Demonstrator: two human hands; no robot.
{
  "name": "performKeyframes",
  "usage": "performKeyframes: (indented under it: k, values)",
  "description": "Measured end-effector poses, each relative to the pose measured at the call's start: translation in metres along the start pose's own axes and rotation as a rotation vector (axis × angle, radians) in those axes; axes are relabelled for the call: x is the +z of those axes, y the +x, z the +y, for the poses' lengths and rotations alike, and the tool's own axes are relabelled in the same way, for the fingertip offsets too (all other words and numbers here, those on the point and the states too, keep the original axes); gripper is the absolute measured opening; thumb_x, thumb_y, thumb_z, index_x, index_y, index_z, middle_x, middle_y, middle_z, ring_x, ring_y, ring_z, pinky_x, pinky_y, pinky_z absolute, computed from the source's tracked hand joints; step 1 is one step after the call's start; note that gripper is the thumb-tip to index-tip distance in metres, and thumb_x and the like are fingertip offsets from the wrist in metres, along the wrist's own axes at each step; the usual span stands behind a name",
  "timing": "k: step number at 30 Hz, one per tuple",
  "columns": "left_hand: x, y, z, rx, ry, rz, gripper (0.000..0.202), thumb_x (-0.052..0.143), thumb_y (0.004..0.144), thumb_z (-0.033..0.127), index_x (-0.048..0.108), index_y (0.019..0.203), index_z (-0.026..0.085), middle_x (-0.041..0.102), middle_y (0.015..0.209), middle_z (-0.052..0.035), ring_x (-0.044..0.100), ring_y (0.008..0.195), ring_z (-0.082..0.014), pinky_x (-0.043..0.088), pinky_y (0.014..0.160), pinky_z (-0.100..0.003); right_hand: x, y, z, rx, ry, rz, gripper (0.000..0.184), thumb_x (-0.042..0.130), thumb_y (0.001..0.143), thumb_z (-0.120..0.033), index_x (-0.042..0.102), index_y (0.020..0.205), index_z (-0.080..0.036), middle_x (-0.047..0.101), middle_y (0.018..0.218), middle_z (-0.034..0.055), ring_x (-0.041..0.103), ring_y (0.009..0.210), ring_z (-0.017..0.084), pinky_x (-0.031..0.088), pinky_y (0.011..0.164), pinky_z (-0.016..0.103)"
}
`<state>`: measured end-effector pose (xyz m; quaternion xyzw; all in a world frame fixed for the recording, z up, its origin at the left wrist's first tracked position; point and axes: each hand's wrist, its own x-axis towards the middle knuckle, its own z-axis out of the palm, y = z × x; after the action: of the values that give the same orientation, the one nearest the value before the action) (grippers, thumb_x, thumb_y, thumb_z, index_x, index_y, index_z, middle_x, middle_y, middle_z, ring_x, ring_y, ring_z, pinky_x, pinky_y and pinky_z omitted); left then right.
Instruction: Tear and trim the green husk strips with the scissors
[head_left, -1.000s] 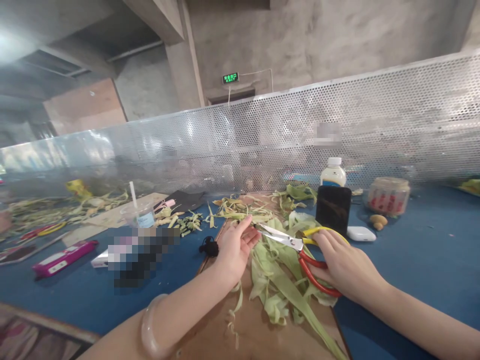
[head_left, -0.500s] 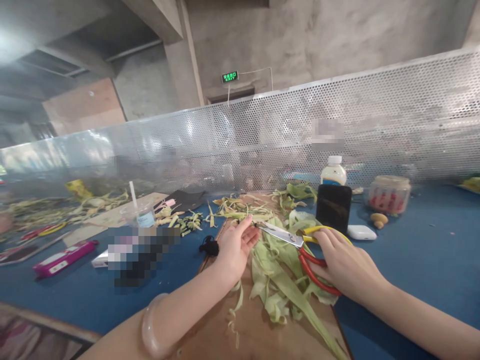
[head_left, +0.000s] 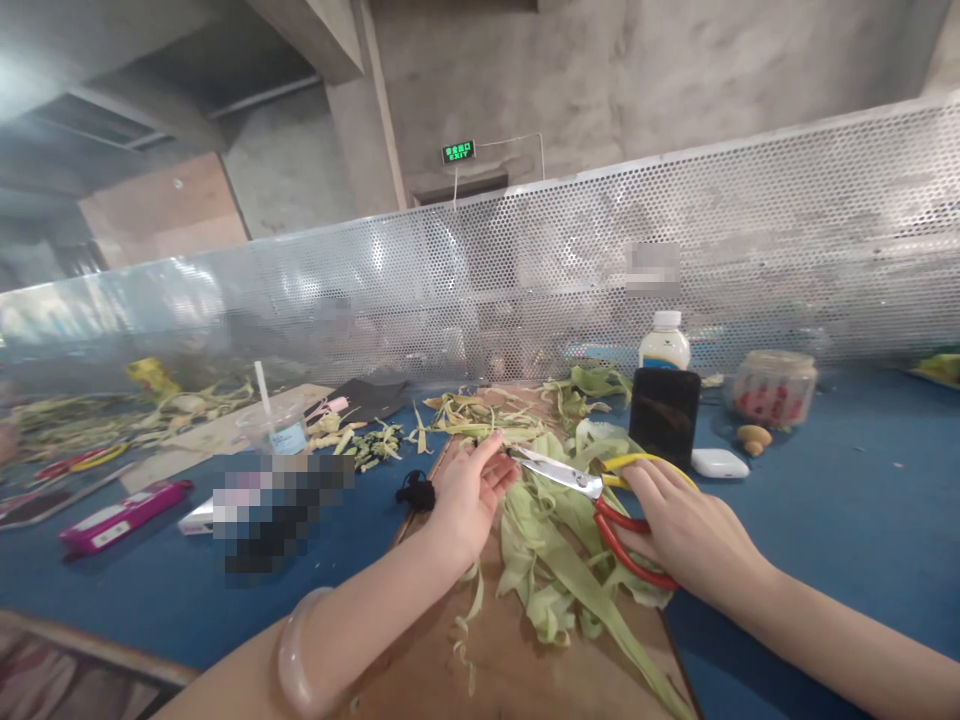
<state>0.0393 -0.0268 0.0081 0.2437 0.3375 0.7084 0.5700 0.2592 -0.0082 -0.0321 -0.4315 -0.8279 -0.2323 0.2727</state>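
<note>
My right hand (head_left: 686,515) is wrapped round the handles of a pair of scissors (head_left: 564,473), one loop yellow and one red. The metal blades point left, their tips close to the fingertips of my left hand (head_left: 474,488). That hand is closed palm up, thumb and curled fingers near each other; whatever lies between them is too small to make out. Below the scissors, pale green leaf strips (head_left: 551,560), like husks, are heaped on a brown board (head_left: 431,650). Thinner yellowish strips (head_left: 487,415) lie beyond my left hand.
A phone-like black slab (head_left: 664,415) stands before a white-capped bottle (head_left: 666,340). To the right are a white earphone case (head_left: 718,463), a wooden top-shaped piece (head_left: 753,438) and a jar (head_left: 772,388). A cup with a straw (head_left: 286,432) and a magenta box (head_left: 126,517) are left.
Both hands and the scissors hold nearly the same pose. The whole view has shifted very slightly.
</note>
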Motion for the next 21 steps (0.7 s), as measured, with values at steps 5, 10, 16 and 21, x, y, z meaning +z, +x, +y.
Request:
performKeyframes:
  k: [5,10,16,21]
  values:
    - [-0.0008,0.001,-0.0006,-0.008,-0.004,0.003,0.024,0.072,0.057,0.018,0.051,0.07,0.015,0.059,0.06,-0.0012,0.059,0.057,-0.0119,0.05,0.063,-0.026,0.0022,-0.0011,0.0016,0.001,0.001,0.018,0.025,0.047,0.075,-0.04,0.048,0.09,-0.02,0.056,0.092,0.0078,0.055,0.085,0.022,0.039,0.046,0.025]
    - [-0.0032,0.0017,-0.0029,-0.013,0.014,-0.021,0.023,0.071,0.059,0.019,0.052,0.071,0.015,0.06,0.061,-0.0021,0.059,0.058,-0.0124,0.05,0.064,-0.027,0.0005,-0.0001,0.0021,-0.004,-0.026,0.014,0.027,0.047,0.075,-0.042,0.047,0.089,-0.019,0.056,0.093,0.0083,0.055,0.088,0.022,0.041,0.049,0.025]
    - [-0.0004,-0.0008,-0.0009,-0.033,0.01,-0.008,0.022,0.071,0.058,0.018,0.053,0.07,0.014,0.059,0.059,-0.0013,0.059,0.057,-0.0113,0.05,0.063,-0.025,-0.0001,0.0013,0.0019,-0.022,-0.036,0.0,0.028,0.049,0.075,-0.043,0.046,0.09,-0.019,0.056,0.093,0.0072,0.055,0.089,0.022,0.043,0.051,0.026]
    - [0.0013,-0.0007,-0.0002,-0.063,-0.013,0.018,0.021,0.071,0.058,0.017,0.054,0.069,0.014,0.058,0.057,-0.0004,0.057,0.055,-0.0106,0.049,0.061,-0.025,0.0002,0.0005,0.0014,-0.026,-0.019,0.005,0.027,0.048,0.075,-0.042,0.047,0.089,-0.019,0.057,0.092,0.0076,0.055,0.088,0.022,0.043,0.051,0.026]
